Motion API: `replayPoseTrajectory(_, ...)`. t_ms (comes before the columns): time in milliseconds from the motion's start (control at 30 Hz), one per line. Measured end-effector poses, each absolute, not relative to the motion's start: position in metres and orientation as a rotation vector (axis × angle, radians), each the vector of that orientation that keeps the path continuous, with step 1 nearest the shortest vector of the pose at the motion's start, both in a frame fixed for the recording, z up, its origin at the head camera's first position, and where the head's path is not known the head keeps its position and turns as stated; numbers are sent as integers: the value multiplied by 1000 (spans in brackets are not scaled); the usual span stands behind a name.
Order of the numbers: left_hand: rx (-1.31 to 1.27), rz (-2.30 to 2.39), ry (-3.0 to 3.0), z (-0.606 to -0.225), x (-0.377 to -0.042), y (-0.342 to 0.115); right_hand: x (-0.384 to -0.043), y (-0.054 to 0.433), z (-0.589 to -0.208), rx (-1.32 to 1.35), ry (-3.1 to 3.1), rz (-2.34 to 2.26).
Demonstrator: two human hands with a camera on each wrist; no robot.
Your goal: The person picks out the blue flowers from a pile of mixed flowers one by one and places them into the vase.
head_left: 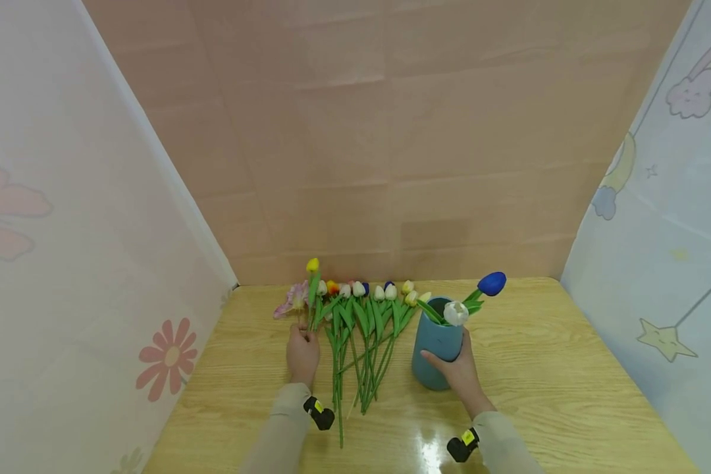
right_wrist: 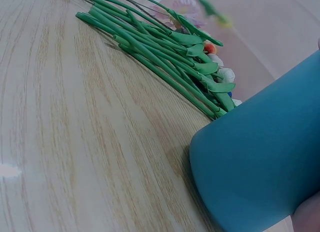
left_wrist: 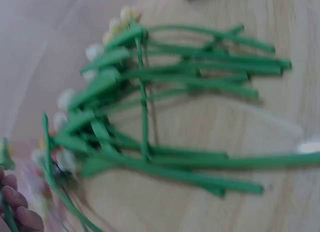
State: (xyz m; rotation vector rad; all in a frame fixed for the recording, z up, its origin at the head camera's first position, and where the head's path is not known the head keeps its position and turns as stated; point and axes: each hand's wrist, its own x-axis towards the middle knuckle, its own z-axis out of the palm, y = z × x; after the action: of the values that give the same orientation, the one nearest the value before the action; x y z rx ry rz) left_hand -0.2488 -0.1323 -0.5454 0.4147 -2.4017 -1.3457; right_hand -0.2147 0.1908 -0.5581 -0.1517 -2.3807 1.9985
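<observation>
Our left hand [head_left: 303, 352] holds the green stem of a yellow artificial tulip [head_left: 313, 264] in a narrow grip; in the left wrist view we see its curled fingers [left_wrist: 15, 198] close about the stem. The yellow bloom rises just beyond that grip, with a long green leaf below it. Our right hand [head_left: 463, 376] has a wider hold on a smooth, blue-grey cylindrical vase [head_left: 434, 345], the thumb [head_left: 436, 360] lying across its near side. Out of the mouth of the vase, above the right grip, lean a white tulip [head_left: 455, 313] and a deep-blue tulip [head_left: 492, 284], the blue one reaching farther to the right. Between our two hands we see a row of green-stemmed artificial tulips [head_left: 362, 317] on the pale wood-grain table [head_left: 569, 395], most heads pointing away from us, white, yellow, orange and blue among them; one stem lies across several others. Just beyond the left grip, beside the yellow bloom, we see a ruffled, pale purple flower [head_left: 298, 296]. Behind each grip runs a light beige sleeve [head_left: 281, 428] with a black wrist mount [head_left: 324, 420]. Well beyond both hands we face a creased, pinkish-brown backdrop [head_left: 391, 164].
</observation>
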Motion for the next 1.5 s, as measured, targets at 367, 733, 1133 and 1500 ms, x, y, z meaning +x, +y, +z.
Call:
replayPoseTrajectory(367,520,-1165,-2671,-588,-244,-161,-214,191,-558,-171,-2383,2005)
replayPoseTrajectory(733,319,-866,-2597,-567,-244,-122,-216,194,-561,-171,-2372,1996)
replayPoseTrajectory(1133,-300,-789,-2696,-561,-221,-41,-215,193,-561,-168,-2381,2004)
replayPoseTrajectory(1500,-477,-302,-2826,-596,-209,-22,-216,192,-560,-164,-2376,2025)
